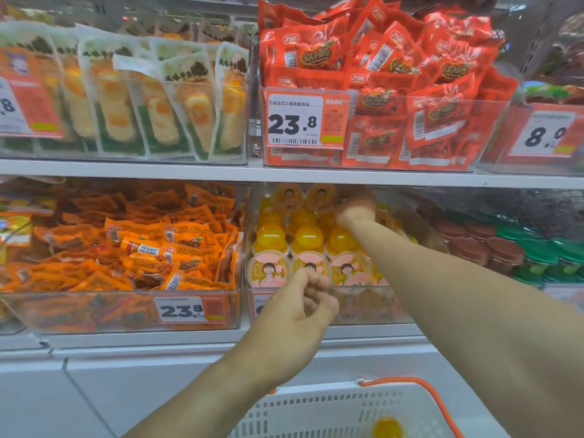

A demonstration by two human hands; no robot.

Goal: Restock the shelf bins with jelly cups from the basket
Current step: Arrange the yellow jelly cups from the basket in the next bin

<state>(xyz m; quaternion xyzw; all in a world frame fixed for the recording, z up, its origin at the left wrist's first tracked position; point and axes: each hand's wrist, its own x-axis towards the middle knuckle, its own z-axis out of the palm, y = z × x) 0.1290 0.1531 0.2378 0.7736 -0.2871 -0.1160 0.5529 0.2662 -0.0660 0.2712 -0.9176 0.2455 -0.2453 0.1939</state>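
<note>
I read "23.8" in bold black on the price tag [295, 121] at upper centre, clipped to the clear bin of red snack packets [395, 77]; the small Chinese line above the number is too fine for me to make out. A second price label [181, 309] at lower left centre, on the bin of orange packets [132, 248], also reads "23.8". At the right edge a third tag [545, 134] shows "8.9", partly cut off.

My left hand [300, 308] sits at the front wall of the jelly cup bin [373, 306] in the centre of the frame, fingers curled in with the fingertips [316, 279] touching a cartoon-lidded cup in the front row; I cannot tell whether they actually pinch it. My right hand [355, 208] reaches deep into the back of the same bin, blurred, so I cannot tell how its fingers lie or whether it holds anything.

The jelly cups [308, 237] fill that bin: I count three pink cartoon lids across the front row, about three yellow domes in the row behind, and two orange lids standing at the back; the rest are too hidden to count.

At the bottom of the frame, the white basket [316, 409] with an orange handle [420, 393] holds one yellow jelly cup [387, 428].
</note>
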